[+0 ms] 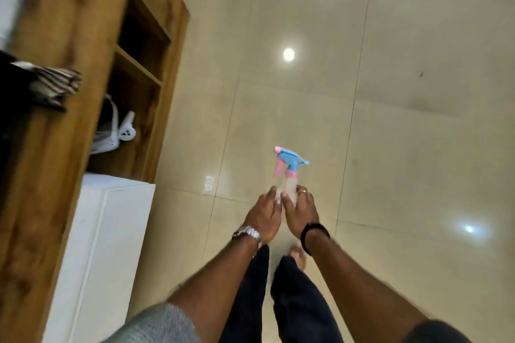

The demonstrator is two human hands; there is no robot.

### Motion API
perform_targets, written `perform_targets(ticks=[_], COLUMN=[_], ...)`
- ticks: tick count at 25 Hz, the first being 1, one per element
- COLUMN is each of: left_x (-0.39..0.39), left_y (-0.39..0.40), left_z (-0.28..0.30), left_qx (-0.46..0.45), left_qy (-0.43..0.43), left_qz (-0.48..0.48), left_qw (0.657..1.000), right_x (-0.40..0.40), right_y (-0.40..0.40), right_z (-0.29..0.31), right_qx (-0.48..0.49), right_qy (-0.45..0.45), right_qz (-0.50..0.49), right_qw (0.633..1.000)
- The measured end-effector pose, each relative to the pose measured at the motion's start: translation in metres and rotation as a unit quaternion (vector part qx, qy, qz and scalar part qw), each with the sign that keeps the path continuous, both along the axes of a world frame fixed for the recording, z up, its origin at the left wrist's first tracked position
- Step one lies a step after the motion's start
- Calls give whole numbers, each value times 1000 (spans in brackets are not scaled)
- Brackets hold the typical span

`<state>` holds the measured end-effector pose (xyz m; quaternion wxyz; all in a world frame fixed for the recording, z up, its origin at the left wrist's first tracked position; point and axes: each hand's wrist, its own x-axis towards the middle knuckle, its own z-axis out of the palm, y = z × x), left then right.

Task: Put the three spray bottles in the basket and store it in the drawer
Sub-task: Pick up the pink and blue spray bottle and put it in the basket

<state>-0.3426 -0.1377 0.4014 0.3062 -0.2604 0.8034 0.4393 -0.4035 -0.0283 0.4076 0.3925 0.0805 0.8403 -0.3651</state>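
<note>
A wooden shelf [145, 44] and white cabinet [106, 231] stand at left. Over the tiled floor [390, 92], the left hand [262, 217] and right hand [302, 211] (2 together) clasp 1 bottle [289, 175], upright, its blue-pink trigger head above the fingers.

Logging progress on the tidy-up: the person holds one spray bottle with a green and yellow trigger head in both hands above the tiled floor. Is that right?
Not quite. The head view shows the spray bottle has a blue and pink trigger head, not green and yellow. The rest stands: the left hand and right hand both hold it above the tiled floor.
</note>
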Motion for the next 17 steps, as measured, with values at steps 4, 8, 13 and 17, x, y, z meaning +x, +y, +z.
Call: perform_targets(ticks=[4,8,13,17], left_x=[42,95,187,267], left_y=[8,22,60,103], left_z=[101,177,237,268], left_qx=[-16,-43,-99,-121], left_qy=[36,74,131,155], left_qz=[91,128,180,275], left_qw=[995,988,970,941], right_x=[27,72,151,222], right_y=[0,13,46,69], right_z=[112,186,232,260], right_qx=[-53,-67,-113,-130], right_qy=[60,96,133,150], right_qz=[87,138,219,281], right_qw=[993,984,960,939])
